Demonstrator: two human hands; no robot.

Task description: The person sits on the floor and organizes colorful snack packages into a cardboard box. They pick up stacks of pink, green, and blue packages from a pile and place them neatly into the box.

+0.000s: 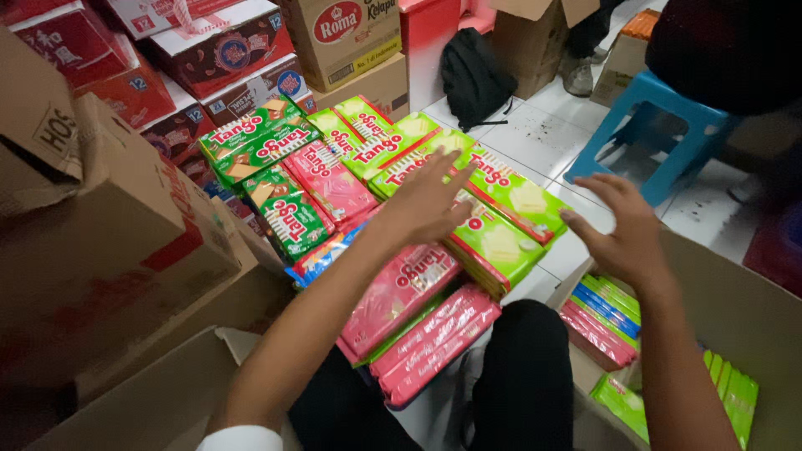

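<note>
A bright blue plastic stool [653, 138] stands on the white tiled floor [535, 134] at upper right, with a black fabric backpack [474, 77] leaning near it against a tall brown cardboard carton [355, 38]. Red-printed cardboard cartons [221, 46] are stacked along the top left. A large plain brown cardboard box [109, 225] sits beside them.

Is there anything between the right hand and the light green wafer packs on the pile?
Nothing visible. The right hand hovers open beside the light green wafer packs, with only bare gap between. The left hand already rests on them.
</note>
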